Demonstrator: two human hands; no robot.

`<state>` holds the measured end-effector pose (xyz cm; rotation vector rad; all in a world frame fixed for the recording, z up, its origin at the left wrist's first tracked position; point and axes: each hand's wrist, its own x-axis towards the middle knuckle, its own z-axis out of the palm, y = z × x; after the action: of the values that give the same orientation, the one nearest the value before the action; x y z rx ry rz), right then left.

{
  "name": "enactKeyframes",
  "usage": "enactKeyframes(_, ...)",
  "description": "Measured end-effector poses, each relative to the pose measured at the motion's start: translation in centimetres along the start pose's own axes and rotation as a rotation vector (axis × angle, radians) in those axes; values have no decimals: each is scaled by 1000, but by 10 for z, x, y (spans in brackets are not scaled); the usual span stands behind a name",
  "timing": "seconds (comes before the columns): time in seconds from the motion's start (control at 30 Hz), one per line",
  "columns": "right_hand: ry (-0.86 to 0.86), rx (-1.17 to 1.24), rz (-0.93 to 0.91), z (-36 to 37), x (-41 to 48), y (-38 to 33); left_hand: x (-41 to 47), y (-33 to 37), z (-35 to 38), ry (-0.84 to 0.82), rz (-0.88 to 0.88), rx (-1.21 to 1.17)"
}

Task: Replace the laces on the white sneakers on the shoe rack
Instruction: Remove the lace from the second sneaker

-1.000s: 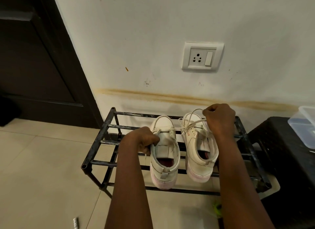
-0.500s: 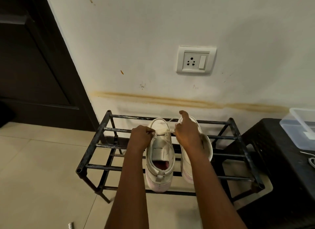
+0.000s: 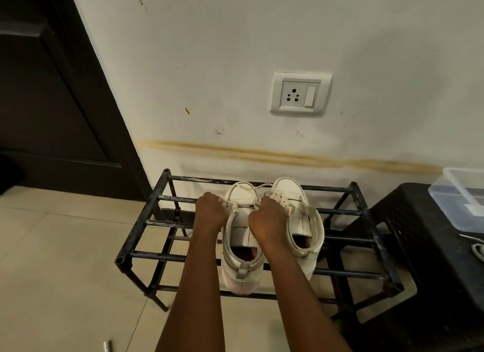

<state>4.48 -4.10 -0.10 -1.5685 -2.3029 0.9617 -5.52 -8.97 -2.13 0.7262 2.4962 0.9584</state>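
Two white sneakers stand side by side on a black metal shoe rack (image 3: 141,254), toes toward the wall. The left sneaker (image 3: 242,268) has a white lace (image 3: 252,188) running across its toe end. My left hand (image 3: 209,211) pinches one end of that lace at the shoe's left side. My right hand (image 3: 267,218) grips the other end between the two shoes, and it covers part of the left sneaker's tongue. The right sneaker (image 3: 298,215) lies just right of my right hand, its eyelets partly laced.
A wall socket (image 3: 300,93) sits on the stained wall above the rack. A dark door (image 3: 47,89) is at the left. A black stool (image 3: 429,247) at the right carries a clear plastic box (image 3: 463,194). A small white object (image 3: 107,346) lies on the tiled floor.
My right hand has come off the right sneaker's laces and moved left to the left sneaker, where it now grips a lace end. My left hand has stayed at that shoe's left side.
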Motion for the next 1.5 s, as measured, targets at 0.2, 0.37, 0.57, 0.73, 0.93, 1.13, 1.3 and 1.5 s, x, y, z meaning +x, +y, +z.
enactKeyframes(0.2, 31, 34, 12, 2, 1, 4, 2, -14, -31, 317, -204, -221)
enactKeyframes(0.37, 43, 49, 18, 2, -1, 4, -3, -18, -62, 699, -331, -453)
enactKeyframes(0.57, 116, 107, 45, 3, -5, 1, 2, -16, -60, 557, -212, -507)
enactKeyframes(0.73, 42, -11, 7, 0, -12, 2, 7, -14, -27, 32, 100, -268)
enactKeyframes(0.93, 34, -173, -29, 4, -25, 5, 2, -8, -7, -140, 141, -72)
enactKeyframes(1.13, 41, -209, -47, 4, -29, 4, 0, -5, 5, -26, 67, -65)
enactKeyframes(1.3, 52, -169, -9, 4, -30, 2, 3, -5, 1, 27, -149, -85)
enactKeyframes(1.5, 52, -146, 3, 5, -30, 2, 3, -16, -34, 372, -308, -13)
